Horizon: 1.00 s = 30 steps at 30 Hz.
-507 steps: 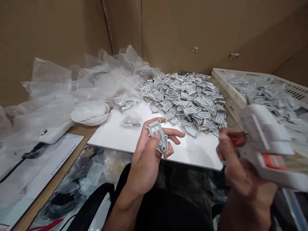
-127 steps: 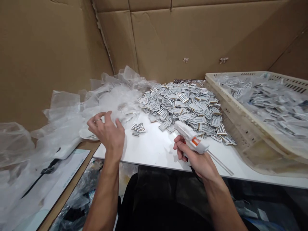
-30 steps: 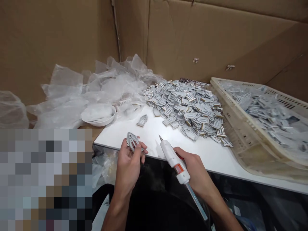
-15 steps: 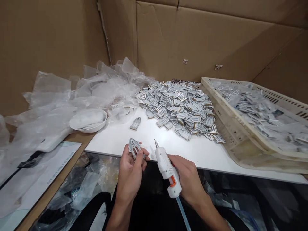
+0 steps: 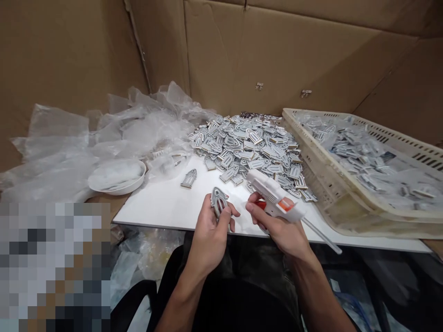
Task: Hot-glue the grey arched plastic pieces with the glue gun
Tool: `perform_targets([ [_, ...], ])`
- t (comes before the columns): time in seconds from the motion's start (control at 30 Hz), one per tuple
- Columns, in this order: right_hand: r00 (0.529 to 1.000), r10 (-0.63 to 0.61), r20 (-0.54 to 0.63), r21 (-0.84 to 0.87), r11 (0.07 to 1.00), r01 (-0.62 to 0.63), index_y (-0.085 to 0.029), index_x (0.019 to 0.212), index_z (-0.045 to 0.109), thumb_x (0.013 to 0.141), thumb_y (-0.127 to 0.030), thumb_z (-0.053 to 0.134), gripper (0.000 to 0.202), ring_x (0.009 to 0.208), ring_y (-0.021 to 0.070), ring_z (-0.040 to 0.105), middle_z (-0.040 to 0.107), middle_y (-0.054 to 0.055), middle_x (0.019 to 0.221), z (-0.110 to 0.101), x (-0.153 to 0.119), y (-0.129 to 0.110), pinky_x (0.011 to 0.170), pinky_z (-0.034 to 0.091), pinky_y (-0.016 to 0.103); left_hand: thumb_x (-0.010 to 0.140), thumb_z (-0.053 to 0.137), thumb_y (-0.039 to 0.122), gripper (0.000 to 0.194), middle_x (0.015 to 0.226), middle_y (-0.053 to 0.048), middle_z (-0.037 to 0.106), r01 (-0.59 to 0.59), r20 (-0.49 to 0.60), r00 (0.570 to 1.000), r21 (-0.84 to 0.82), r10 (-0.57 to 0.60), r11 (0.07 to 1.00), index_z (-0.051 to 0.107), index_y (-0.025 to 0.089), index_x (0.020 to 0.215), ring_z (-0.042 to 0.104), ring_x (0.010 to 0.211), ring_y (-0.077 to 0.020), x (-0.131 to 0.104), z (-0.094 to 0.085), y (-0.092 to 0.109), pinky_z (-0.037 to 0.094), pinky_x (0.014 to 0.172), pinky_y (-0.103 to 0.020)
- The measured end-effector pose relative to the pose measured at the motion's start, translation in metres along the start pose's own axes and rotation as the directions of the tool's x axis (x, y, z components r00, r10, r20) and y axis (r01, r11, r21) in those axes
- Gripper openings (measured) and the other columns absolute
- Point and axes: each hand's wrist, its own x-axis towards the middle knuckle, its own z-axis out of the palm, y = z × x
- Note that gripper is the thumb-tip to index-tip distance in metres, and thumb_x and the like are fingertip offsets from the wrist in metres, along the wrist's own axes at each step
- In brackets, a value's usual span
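My left hand [image 5: 212,230] is closed on a small grey arched window-shaped piece [image 5: 218,201], its pointed top facing up, over the front of the white tabletop [image 5: 159,205]. In my right hand [image 5: 282,230] is a white hot glue gun [image 5: 270,189] with an orange trigger. Its front end points up and left toward the pile, and a clear glue stick [image 5: 321,236] juts from the back. A second arched piece [image 5: 188,178] lies alone on the tabletop. Behind the glue gun spreads a big pile of the same pieces [image 5: 242,147].
A cream plastic crate [image 5: 311,180] with bagged pieces stands at the right. Clear plastic bags [image 5: 138,120] heap up at the left, beside a white bowl [image 5: 119,186]. Cardboard walls [image 5: 218,50] close off the back. The lower left corner is pixelated.
Both hands have shifted right and slightly up in view. The glue gun has swung from near upright to a steep tilt, its back end now pointing right. The left hand keeps its piece.
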Motion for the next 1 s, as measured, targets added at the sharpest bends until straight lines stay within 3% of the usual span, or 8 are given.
perform_targets([
  [0.17,0.998,0.007,0.066,0.192,0.981,-0.02,-0.017,0.109,0.065,0.09,-0.055,0.081,0.046,0.055,0.0085,0.048,0.061,-0.001,0.068,0.003,0.017,0.003,0.053,0.036,0.02,0.103,0.061,0.033,0.02,0.091,0.002,0.057,-0.047,0.064,0.997,-0.1,0.053,0.994,0.046,0.021,0.109,0.052,0.076,-0.0098,0.012,0.013,0.001,0.047,0.074,-0.024],
  [0.27,0.999,0.036,0.036,0.169,0.985,-0.041,-0.016,0.115,0.067,0.088,-0.057,0.083,0.051,0.059,0.0097,0.051,0.06,-0.001,0.07,0.003,0.019,0.006,0.053,0.037,0.021,0.1,0.067,0.037,0.029,0.095,0.001,0.06,-0.02,0.103,0.994,-0.141,0.035,0.99,0.049,0.02,0.116,0.053,0.077,-0.01,0.016,0.017,0.001,0.045,0.069,-0.023],
  [0.43,0.996,0.024,0.09,0.126,0.991,-0.035,-0.018,0.114,0.068,0.092,-0.056,0.079,0.045,0.057,0.0096,0.049,0.056,-0.003,0.066,-0.001,0.02,0.01,0.052,0.037,0.02,0.1,0.068,0.037,0.028,0.084,0.002,0.058,-0.028,-0.027,0.999,-0.114,0.025,0.993,0.053,0.021,0.117,0.054,0.072,-0.009,0.021,0.021,0.001,0.045,0.066,-0.02],
  [0.57,0.987,-0.05,0.15,0.208,0.978,0.018,-0.019,0.117,0.07,0.094,-0.043,0.079,0.034,0.056,0.0084,0.052,0.061,-0.002,0.07,-0.001,0.016,0.008,0.051,0.039,0.018,0.093,0.071,0.034,0.032,0.075,0.005,0.056,0.096,-0.112,0.985,-0.3,-0.135,0.949,0.052,0.02,0.115,0.055,0.067,-0.0082,0.023,0.022,0.006,0.049,0.065,-0.018],
  [0.67,0.986,-0.112,0.126,0.207,0.975,0.084,-0.02,0.115,0.074,0.088,-0.035,0.086,0.034,0.064,0.0082,0.059,0.07,0.001,0.088,0.001,0.013,0.006,0.055,0.046,0.018,0.087,0.073,0.031,0.031,0.071,0.005,0.054,0.178,-0.084,0.971,-0.382,-0.226,0.907,0.051,0.017,0.104,0.05,0.061,-0.0065,0.024,0.024,0.012,0.045,0.058,-0.016],
  [0.8,0.971,-0.226,0.071,0.132,0.967,0.215,-0.023,0.112,0.076,0.089,-0.03,0.086,0.027,0.073,0.0097,0.064,0.072,0.002,0.097,0.002,0.013,0.007,0.067,0.052,0.02,0.084,0.073,0.028,0.029,0.07,0.005,0.053,0.212,-0.02,0.972,-0.349,-0.233,0.913,0.05,0.015,0.097,0.043,0.055,-0.0044,0.022,0.026,0.018,0.032,0.049,-0.015],
  [0.93,0.948,-0.307,0.09,0.052,0.952,0.303,-0.02,0.095,0.075,0.089,-0.026,0.085,0.014,0.086,0.0153,0.069,0.071,0.003,0.094,0.001,0.014,0.007,0.079,0.056,0.025,0.087,0.073,0.033,0.033,0.078,0.003,0.056,0.261,0.054,0.964,-0.343,-0.259,0.902,0.049,0.017,0.104,0.045,0.058,-0.0053,0.019,0.023,0.019,0.028,0.05,-0.017],
  [1.0,0.954,-0.298,0.037,0.042,0.954,0.296,-0.019,0.093,0.074,0.092,-0.03,0.082,0.014,0.075,0.0124,0.066,0.068,0.002,0.083,0.001,0.015,0.004,0.069,0.054,0.023,0.09,0.065,0.032,0.027,0.082,0.001,0.058,0.302,0.096,0.953,-0.368,-0.287,0.879,0.046,0.019,0.104,0.05,0.063,-0.0079,0.018,0.019,0.018,0.03,0.053,-0.018],
])
